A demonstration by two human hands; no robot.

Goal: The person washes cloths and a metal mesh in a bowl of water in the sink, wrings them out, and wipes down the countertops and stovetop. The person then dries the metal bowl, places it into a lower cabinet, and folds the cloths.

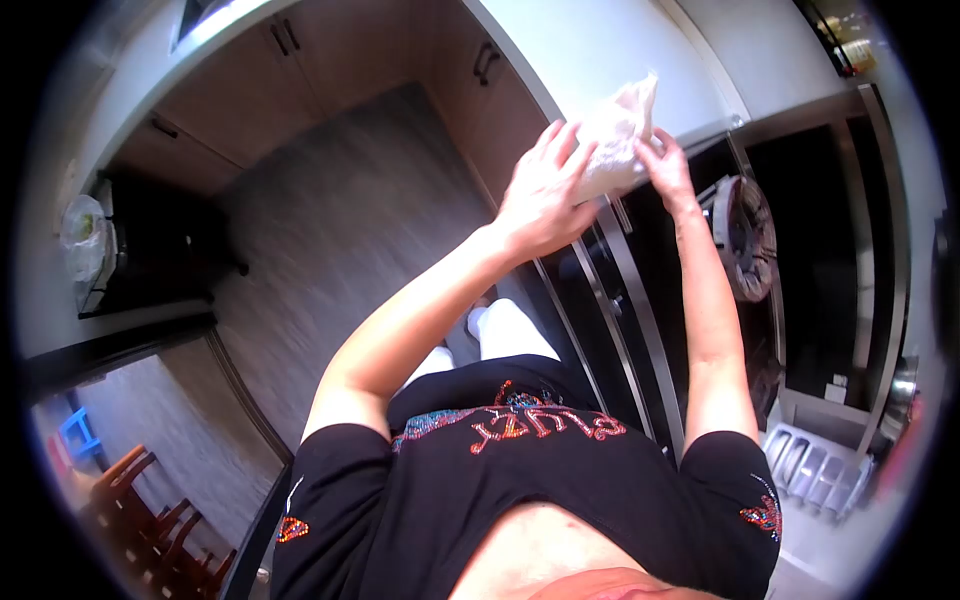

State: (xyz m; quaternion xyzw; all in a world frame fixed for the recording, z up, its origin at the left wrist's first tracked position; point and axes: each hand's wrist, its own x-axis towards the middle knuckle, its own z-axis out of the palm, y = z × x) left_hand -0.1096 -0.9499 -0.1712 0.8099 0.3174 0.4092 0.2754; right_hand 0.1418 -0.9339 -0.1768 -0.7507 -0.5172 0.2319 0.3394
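The left hand (540, 195), half-curled, is gripping one side of a white bundle (618, 135); the right hand (668, 172) is pinching the other. The bundle is showing at the edge of the white counter (590, 45), near a burner (765, 235); farther off, cabinets (250, 95) are standing.

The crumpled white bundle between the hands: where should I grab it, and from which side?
I'd gently pinch the crumpled white bundle by its pointed end, coming from the white countertop side. That tip sticks out past the fingers, away from the person's body, while the left hand and right hand take up its two sides. So the tip looks easiest to reach.
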